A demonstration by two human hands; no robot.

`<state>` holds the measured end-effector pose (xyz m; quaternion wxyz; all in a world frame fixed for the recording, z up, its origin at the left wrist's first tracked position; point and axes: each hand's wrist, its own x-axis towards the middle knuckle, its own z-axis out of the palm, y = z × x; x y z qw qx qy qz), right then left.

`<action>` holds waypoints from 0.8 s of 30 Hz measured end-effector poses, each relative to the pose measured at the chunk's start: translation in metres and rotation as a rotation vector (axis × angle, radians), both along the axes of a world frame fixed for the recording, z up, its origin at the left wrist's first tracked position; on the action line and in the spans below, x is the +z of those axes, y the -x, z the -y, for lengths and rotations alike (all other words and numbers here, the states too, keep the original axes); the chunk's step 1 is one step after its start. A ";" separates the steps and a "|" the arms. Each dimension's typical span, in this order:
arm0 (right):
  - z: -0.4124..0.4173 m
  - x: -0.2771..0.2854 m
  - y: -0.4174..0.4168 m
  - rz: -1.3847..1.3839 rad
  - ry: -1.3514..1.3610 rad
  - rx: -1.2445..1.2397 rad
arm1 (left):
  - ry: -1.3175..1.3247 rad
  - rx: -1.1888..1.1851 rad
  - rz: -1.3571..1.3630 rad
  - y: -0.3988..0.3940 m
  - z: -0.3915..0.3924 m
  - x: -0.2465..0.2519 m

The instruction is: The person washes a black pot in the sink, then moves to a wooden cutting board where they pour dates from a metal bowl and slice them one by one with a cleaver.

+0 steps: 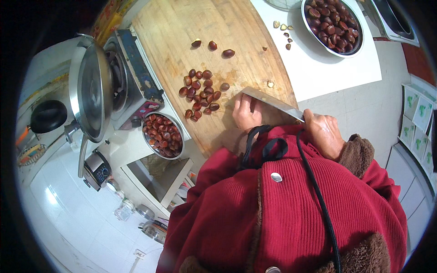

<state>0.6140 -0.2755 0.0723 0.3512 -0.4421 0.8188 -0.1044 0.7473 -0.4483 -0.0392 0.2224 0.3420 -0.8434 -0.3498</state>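
Observation:
My right hand (322, 131) is closed around the handle end of a broad-bladed kitchen knife (273, 103), whose blade reaches left over a wooden cutting board (235, 20). At the blade's far end, my left hand (246, 113) has its fingers bent beside and partly behind the blade. Whether it holds anything there is hidden. Several loose chestnuts (201, 92) lie in a cluster left of my left hand. Farther up on the board sit a few more chestnuts (228, 53), and a small cut chestnut piece (270, 84) lies just beyond the blade.
At the top right, a metal bowl of chestnuts (359, 47) stands on a white surface (327, 85) beside several small chestnut pieces (283, 27). Left of the board are another bowl of chestnuts (183, 146), a gas stove (136, 85) and a metal pan (94, 92).

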 end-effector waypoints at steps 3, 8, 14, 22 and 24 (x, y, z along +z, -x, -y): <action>0.003 0.000 -0.001 0.004 -0.029 0.005 | -0.056 -0.059 0.104 -0.009 0.001 -0.001; 0.002 0.001 0.000 -0.028 0.041 0.025 | -0.014 -0.087 0.066 -0.010 0.002 -0.001; -0.003 0.001 -0.002 0.004 0.060 -0.076 | -0.378 0.133 -0.116 0.002 0.000 0.011; -0.015 -0.001 0.012 -0.080 0.013 -0.343 | -0.427 0.036 -0.152 0.004 -0.001 0.017; -0.017 0.001 0.014 -0.078 -0.008 -0.360 | -0.387 0.020 -0.134 0.005 -0.001 0.019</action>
